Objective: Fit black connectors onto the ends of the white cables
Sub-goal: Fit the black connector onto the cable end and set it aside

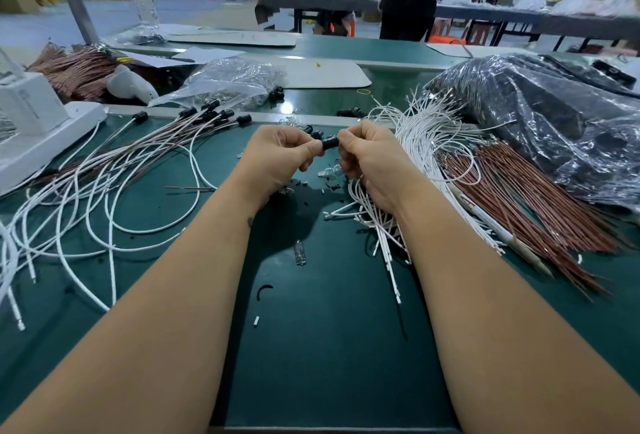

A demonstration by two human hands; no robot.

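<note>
Left hand (277, 153) and right hand (367, 156) met above bench (329, 347) centre, toward far edge. Fingers of both curled, pinching black connector (329, 142) between them. Loose white cables (415, 142) heaped toward right edge, beside brown wires (519, 198). Finished cables (138, 163) with connectors fanned toward left edge.

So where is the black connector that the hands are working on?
The black connector sits mid-frame in the head view, pinched between the left hand and right hand, above the green mat.
</note>
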